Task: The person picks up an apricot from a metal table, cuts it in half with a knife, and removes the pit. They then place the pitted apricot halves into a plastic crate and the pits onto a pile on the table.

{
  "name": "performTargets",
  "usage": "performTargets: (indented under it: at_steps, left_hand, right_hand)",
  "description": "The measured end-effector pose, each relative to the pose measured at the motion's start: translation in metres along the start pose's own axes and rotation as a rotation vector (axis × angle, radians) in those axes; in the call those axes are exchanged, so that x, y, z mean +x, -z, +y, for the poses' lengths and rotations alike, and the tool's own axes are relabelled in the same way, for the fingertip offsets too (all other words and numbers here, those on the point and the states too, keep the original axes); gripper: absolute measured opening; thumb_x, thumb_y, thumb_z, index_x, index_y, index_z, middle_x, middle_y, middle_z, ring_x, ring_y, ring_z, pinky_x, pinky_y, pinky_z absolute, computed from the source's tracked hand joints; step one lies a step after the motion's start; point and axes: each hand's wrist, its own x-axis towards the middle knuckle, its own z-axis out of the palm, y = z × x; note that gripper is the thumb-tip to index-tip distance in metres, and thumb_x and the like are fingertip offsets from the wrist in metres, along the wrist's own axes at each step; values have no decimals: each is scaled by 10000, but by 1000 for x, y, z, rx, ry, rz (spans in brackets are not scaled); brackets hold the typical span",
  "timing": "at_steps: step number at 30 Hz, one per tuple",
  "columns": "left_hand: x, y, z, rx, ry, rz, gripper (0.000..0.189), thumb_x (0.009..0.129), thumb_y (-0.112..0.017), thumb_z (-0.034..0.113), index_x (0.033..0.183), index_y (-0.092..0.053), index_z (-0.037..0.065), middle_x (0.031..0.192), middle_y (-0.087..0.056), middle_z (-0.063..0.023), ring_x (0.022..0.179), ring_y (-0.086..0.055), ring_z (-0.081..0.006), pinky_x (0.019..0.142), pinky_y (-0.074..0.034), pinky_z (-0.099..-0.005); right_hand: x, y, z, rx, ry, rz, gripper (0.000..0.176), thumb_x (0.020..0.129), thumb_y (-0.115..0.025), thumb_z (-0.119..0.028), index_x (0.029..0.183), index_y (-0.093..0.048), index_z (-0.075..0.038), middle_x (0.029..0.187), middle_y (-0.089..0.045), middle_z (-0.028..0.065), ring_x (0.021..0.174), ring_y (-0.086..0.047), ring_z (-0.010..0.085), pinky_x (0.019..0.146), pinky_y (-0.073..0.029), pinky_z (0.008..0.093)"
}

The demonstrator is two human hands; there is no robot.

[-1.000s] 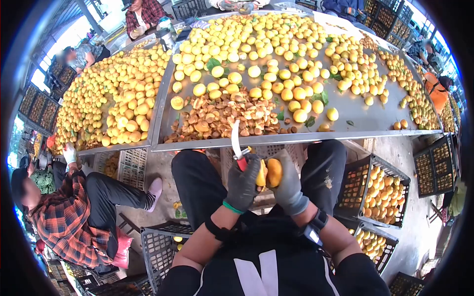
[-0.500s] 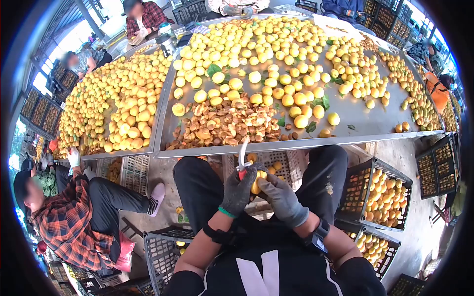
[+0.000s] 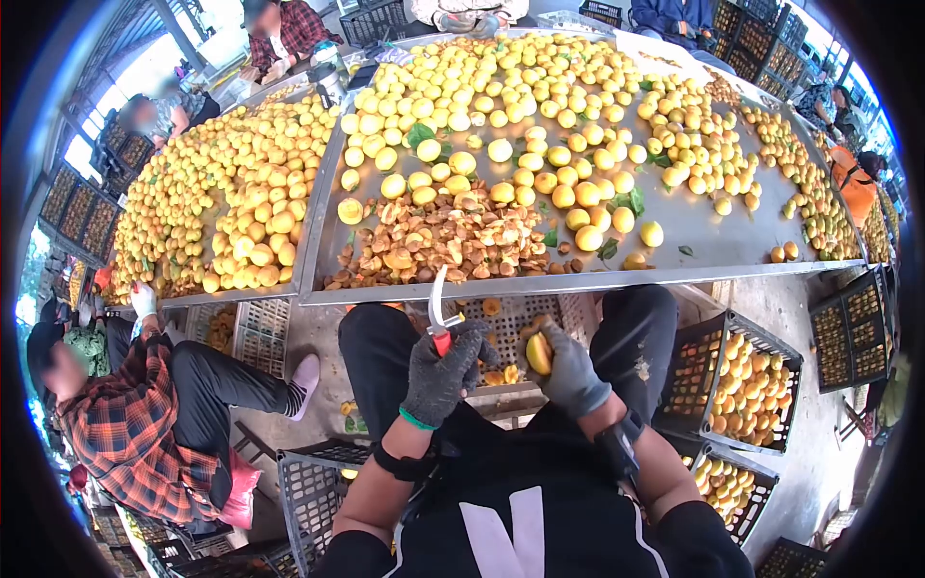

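Observation:
My left hand (image 3: 445, 371), in a dark grey glove with a green cuff, is closed around the red handle of a curved knife (image 3: 438, 301). The pale hooked blade points up toward the table edge. My right hand (image 3: 567, 371), also gloved in grey, grips a yellow apricot-like fruit (image 3: 539, 354) with a brownish patch at its upper side. The two hands are apart, above a light plastic crate (image 3: 576, 318) between my knees. Some yellow pieces (image 3: 508, 374) show in that crate. Just beyond the blade, a heap of brown-orange cut pieces (image 3: 453, 236) sits on the table.
A metal table (image 3: 713, 231) bears many yellow fruits, with a raised front rim. Black crates (image 3: 718, 380) of fruit stand at my right; another black crate (image 3: 308, 501) is at my left. A person in a plaid shirt (image 3: 135, 433) sits on the left; other people work around the table.
My hands have moved apart: the right hand went right with the fruit, the left went slightly left with the knife, its blade now clear of the fruit.

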Motion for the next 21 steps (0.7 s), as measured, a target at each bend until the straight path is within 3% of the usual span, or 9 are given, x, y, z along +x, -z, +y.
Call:
performTargets:
  at_steps: [4, 5, 8, 9, 12, 13, 16, 18, 21]
  left_hand:
    - [0, -2, 4, -114, 6, -11, 202, 931, -546, 149, 1069, -600, 12, 707, -641, -94, 395, -445, -50, 357, -334, -177]
    - [0, -1, 6, -116, 6, -1, 202, 931, -546, 149, 1069, -600, 12, 707, -641, -94, 395, -445, -50, 357, -334, -177]
    - [6, 2, 7, -264, -36, -89, 202, 927, -558, 166, 1056, -598, 16, 662, -612, -71, 393, -446, -62, 361, -332, -180]
    - [8, 2, 4, -279, -36, -71, 204, 920, -561, 174, 1036, -581, 7, 641, -587, -72, 371, -434, -84, 341, -327, -197]
    - [10, 0, -6, -397, -25, -85, 176, 906, -583, 151, 1033, -601, 30, 632, -584, -48, 381, -448, -84, 345, -334, -195]
    - [11, 2, -13, -411, 27, -111, 186, 908, -574, 167, 1026, -581, 24, 624, -568, -63, 358, -426, -102, 326, -323, -216]
    - [14, 12, -25, -493, 56, -264, 227, 901, -576, 216, 1026, -559, 27, 612, -545, -76, 349, -414, -126, 340, -346, -254]
    - [14, 12, -24, -597, -11, -414, 174, 885, -599, 184, 980, -579, 39, 695, -585, -73, 495, -538, -132, 416, -414, -248]
    - [17, 3, -20, -413, -161, -314, 202, 884, -595, 207, 995, -569, 40, 729, -571, -70, 480, -498, -135, 418, -401, -258]
  right_hand:
    - [1, -24, -26, 273, -27, -29, 399, 981, -377, -362, 1101, -526, -13, 1045, -575, 131, 958, -610, 234, 790, -550, 399]
    - [1, -20, -21, 227, 0, -182, 391, 969, -416, -319, 1156, -521, 8, 1091, -557, 134, 1025, -588, 242, 850, -529, 440]
    - [-10, -14, -8, -51, -241, -301, 388, 960, -439, -274, 1223, -493, 5, 1109, -561, 133, 1035, -587, 243, 888, -510, 440]
    - [-14, -16, 0, -146, -209, -360, 408, 962, -438, -300, 1227, -497, 5, 1125, -569, 132, 1020, -591, 234, 860, -521, 398]
    - [-30, -27, 4, -71, -482, -499, 423, 965, -433, -331, 1213, -511, 4, 1120, -583, 125, 990, -601, 226, 822, -529, 355]
    - [-33, -33, 5, -76, -476, -558, 450, 961, -437, -377, 1202, -524, -8, 1096, -596, 111, 960, -610, 213, 802, -529, 335]
    - [-37, -37, 12, -29, -482, -503, 441, 961, -442, -381, 1192, -530, -16, 1085, -598, 102, 952, -613, 211, 798, -530, 343]
    - [-41, -41, 10, -25, -428, -420, 420, 958, -461, -363, 1178, -539, -14, 1068, -605, 90, 947, -610, 192, 805, -520, 322]
    - [-38, -37, 11, -133, -277, -290, 369, 952, -497, -315, 1149, -559, -10, 1034, -618, 66, 941, -600, 152, 828, -491, 278]
